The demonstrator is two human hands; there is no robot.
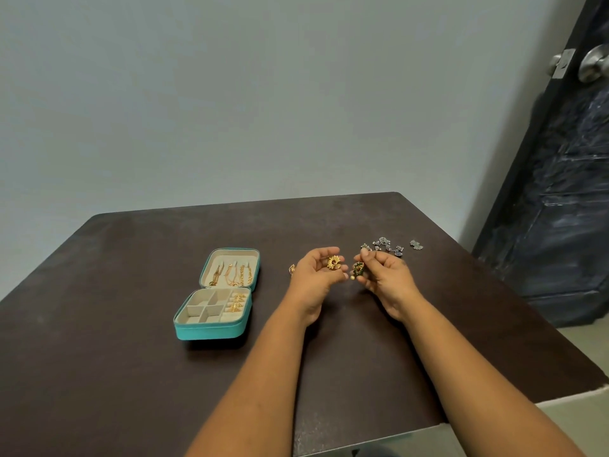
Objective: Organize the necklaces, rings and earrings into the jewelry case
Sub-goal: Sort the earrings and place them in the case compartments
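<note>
- the left hand [315, 270] pinches a gold earring [333, 261] at its fingertips, its grip closed on that piece, held above the tabletop [131, 374] and to the right of the jewelry case [216, 293].
- the right hand [382, 275] pinches a green-and-gold earring [358, 268] with a small pale bead hanging below it, its grip closed on that piece too; the two earrings are held near each other but apart.
- risk: both pinches look light and sit at the fingertips, so either small piece could slip and bounce off the hard tabletop.
- risk: the hanging bead could snag the other earring if the hands close together.
- the case lies open, chains [232, 275] hung in the lid and gold rings [237, 303] in the right-hand slots; several compartments look unfilled. dropping an earring in carelessly could tangle it with the chains or put it in with the rings.
- silver earrings [385, 246] lie beyond the right hand, and a small gold piece [292, 268] sits just left of the left hand; a sweeping wrist could scatter them.
</note>
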